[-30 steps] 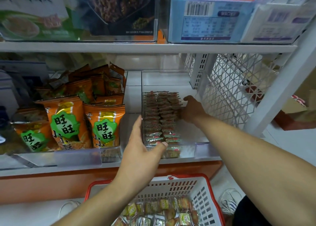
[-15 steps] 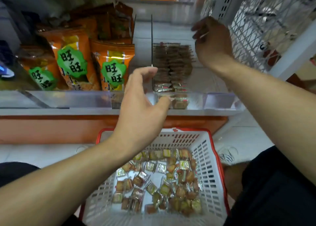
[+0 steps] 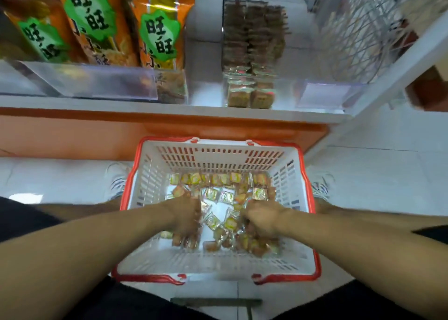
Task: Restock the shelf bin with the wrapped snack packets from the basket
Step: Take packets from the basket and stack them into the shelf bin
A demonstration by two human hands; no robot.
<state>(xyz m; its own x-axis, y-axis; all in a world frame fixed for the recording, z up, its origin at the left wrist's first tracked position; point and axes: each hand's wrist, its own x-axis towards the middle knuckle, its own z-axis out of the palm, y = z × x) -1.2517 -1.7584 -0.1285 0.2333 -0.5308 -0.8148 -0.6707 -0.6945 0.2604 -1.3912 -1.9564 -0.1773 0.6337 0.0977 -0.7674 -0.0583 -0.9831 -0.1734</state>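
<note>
A white slotted plastic basket with a red rim (image 3: 294, 251) sat on the pale tiled floor in the lower centre of the frame, just in front of the orange shelf base. Small clear-wrapped yellow and orange snack packets (image 3: 219, 193) lay loose across its bottom, thickest along the far wall and towards the lower right. Both hands were down inside the basket among them. The left hand (image 3: 185, 216), left of centre, had its fingers curled downward into the pile, with packets showing at its fingertips. The right hand (image 3: 263, 219), right of centre, was closed like a fist over packets bunched beneath it; how many either hand held could not be told.

In the upper centre of the frame, the clear plastic shelf bin (image 3: 286, 94) on the white shelf held neat rows of the same packets, stacked along its left side, the right part bare. At upper left stood orange snack bags with green labels (image 3: 160, 33), behind a clear front rail.
</note>
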